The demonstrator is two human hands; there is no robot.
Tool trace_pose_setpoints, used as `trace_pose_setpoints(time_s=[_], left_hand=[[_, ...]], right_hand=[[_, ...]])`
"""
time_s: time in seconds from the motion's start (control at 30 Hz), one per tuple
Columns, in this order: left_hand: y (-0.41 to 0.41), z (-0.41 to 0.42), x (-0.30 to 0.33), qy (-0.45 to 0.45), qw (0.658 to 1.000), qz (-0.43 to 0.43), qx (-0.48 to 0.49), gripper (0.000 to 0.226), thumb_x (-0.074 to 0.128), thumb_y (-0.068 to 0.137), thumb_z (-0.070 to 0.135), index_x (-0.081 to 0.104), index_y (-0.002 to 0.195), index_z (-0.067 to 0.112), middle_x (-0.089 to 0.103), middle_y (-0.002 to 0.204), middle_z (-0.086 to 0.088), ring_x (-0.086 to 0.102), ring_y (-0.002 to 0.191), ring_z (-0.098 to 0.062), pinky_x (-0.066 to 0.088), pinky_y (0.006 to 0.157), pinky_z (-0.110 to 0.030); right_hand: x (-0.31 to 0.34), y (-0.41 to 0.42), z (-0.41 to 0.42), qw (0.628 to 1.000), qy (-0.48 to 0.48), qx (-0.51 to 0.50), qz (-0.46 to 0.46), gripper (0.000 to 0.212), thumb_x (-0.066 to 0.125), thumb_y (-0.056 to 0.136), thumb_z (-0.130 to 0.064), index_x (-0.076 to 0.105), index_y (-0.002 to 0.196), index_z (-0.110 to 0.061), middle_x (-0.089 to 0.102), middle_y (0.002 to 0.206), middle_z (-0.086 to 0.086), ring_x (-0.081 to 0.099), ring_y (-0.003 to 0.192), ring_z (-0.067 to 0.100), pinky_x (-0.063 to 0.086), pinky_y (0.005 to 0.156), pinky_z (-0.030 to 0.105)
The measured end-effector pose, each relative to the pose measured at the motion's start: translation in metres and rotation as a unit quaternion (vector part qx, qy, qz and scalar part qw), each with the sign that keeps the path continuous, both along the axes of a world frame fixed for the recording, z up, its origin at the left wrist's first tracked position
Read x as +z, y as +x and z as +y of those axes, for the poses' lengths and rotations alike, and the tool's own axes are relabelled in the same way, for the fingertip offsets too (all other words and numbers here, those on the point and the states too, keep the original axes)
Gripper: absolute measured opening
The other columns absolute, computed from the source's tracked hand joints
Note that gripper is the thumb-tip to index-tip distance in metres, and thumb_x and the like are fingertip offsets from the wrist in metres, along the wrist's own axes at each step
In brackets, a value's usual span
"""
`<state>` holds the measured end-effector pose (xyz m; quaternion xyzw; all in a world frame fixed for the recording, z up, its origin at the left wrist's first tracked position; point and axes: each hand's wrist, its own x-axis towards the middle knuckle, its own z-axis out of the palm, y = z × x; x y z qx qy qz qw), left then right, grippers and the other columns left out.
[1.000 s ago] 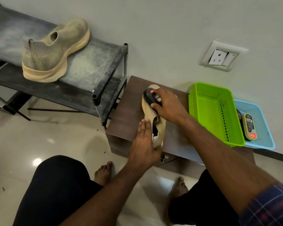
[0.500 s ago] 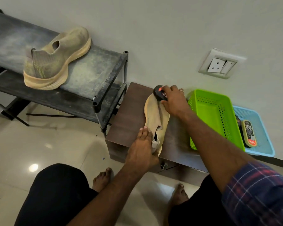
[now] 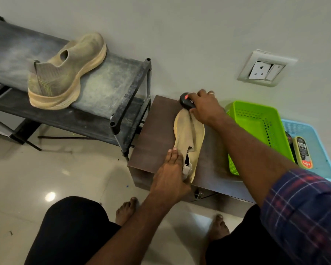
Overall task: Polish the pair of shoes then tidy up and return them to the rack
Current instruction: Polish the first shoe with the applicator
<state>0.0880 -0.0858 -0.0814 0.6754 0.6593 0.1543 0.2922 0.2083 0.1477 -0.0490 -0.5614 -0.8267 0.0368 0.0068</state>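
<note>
Beige shoe [image 3: 189, 138] lying on the brown worktop [image 3: 157, 134], toe toward the wall. Left hand [image 3: 170, 178] grips its heel, fingers curled round the collar. Right hand [image 3: 204, 108] holds a black polish applicator [image 3: 185, 100] at the toe, fingers closed about it. Second shoe [image 3: 65, 73] rests on the rack [image 3: 113, 83]. Green basket [image 3: 256, 131] and blue tray [image 3: 317, 150] stand to the right.

Tan shoe [image 3: 189, 134], green basket [image 3: 256, 119] (blue tray [image 3: 321, 150])
</note>
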Motion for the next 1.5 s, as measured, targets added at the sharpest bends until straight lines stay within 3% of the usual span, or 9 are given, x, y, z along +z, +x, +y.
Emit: trace_pose_setpoints(time_s=[0.17,0.27,0.5,0.7,0.93,1.1,1.3,1.43,1.5], left_hand=[[0.0,0.002,-0.004,0.002,1.0,0.009,-0.004,0.087,0.062,0.089,0.037,0.016,0.159,0.013,0.003,0.168,-0.003,-0.001,0.154,-0.016,0.014,0.121,-0.028],[0.001,0.002,-0.004,0.011,1.0,0.008,0.0,0.084,0.062,0.089,0.038,0.02,0.158,0.014,0.006,0.168,-0.003,0.001,0.154,-0.016,0.016,0.121,-0.029],[-0.002,0.001,-0.004,0.011,1.0,-0.003,0.007,0.082,0.062,0.09,0.04,0.024,0.158,0.016,0.008,0.168,0.0,0.003,0.154,-0.013,0.016,0.121,-0.028],[-0.002,0.004,-0.008,0.012,1.0,-0.021,0.019,0.078,0.067,0.086,0.04,0.034,0.153,0.016,0.016,0.166,-0.003,0.012,0.154,-0.016,0.023,0.123,-0.033],[-0.001,0.006,-0.005,0.021,0.999,-0.026,0.029,0.078,0.065,0.085,0.044,0.039,0.151,0.014,0.028,0.163,-0.006,0.021,0.152,-0.019,0.03,0.12,-0.036],[-0.005,0.007,-0.001,0.036,0.997,-0.056,0.024,0.074,0.074,0.085,0.04,0.046,0.147,0.013,0.034,0.16,-0.005,0.024,0.151,-0.016,0.017,0.112,-0.015],[-0.01,0.008,-0.003,0.03,0.991,-0.109,0.07,0.048,0.048,0.102,0.041,0.054,0.142,0.015,0.04,0.157,-0.002,0.029,0.148,-0.014,0.02,0.11,-0.014],[-0.006,0.012,-0.012,0.045,0.99,-0.107,0.084,0.045,0.041,0.105,0.036,0.055,0.141,0.012,0.046,0.153,-0.006,0.032,0.148,-0.02,0.025,0.117,-0.029],[-0.007,0.013,-0.014,0.056,0.986,-0.12,0.099,0.043,0.04,0.106,0.035,0.06,0.136,0.012,0.058,0.142,-0.009,0.044,0.141,-0.024,0.034,0.115,-0.034]], right_hand=[[0.012,0.006,-0.018,0.989,-0.016,0.061,0.132,0.058,0.067,0.088,-0.037,0.049,0.141,-0.024,0.056,0.127,0.014,0.049,0.119,0.034,0.036,0.104,0.04],[-0.004,0.005,-0.045,0.985,-0.094,0.134,0.049,0.062,0.07,0.085,-0.038,0.048,0.142,-0.029,0.055,0.131,0.01,0.05,0.119,0.031,0.039,0.104,0.04],[-0.009,0.011,-0.014,0.989,0.01,-0.083,0.125,0.057,0.065,0.092,-0.035,0.044,0.143,-0.02,0.049,0.133,0.016,0.046,0.12,0.042,0.036,0.105,0.044],[-0.014,0.033,-0.09,0.99,-0.047,-0.081,0.106,0.059,0.063,0.092,-0.04,0.044,0.145,-0.022,0.053,0.128,0.018,0.052,0.117,0.039,0.039,0.105,0.044],[0.004,0.055,-0.169,0.935,-0.194,-0.137,0.263,0.049,0.07,0.088,-0.036,0.059,0.134,-0.024,0.067,0.124,0.001,0.063,0.113,0.02,0.05,0.094,0.033],[-0.006,0.051,-0.153,0.944,-0.06,-0.146,0.289,0.052,0.068,0.09,-0.034,0.052,0.137,-0.021,0.064,0.123,0.006,0.06,0.113,0.024,0.049,0.095,0.037],[-0.012,0.044,-0.168,0.948,-0.106,-0.143,0.264,0.052,0.066,0.088,-0.042,0.05,0.135,-0.026,0.061,0.122,0.011,0.06,0.111,0.03,0.05,0.094,0.043],[-0.001,0.049,-0.208,0.913,-0.195,-0.127,0.335,0.042,0.067,0.09,-0.037,0.05,0.126,-0.026,0.062,0.116,-0.002,0.062,0.102,0.019,0.054,0.086,0.039],[0.009,0.054,-0.217,0.846,-0.284,-0.153,0.424,0.034,0.069,0.091,-0.031,0.054,0.121,-0.025,0.065,0.11,0.001,0.065,0.098,0.023,0.058,0.084,0.042]])
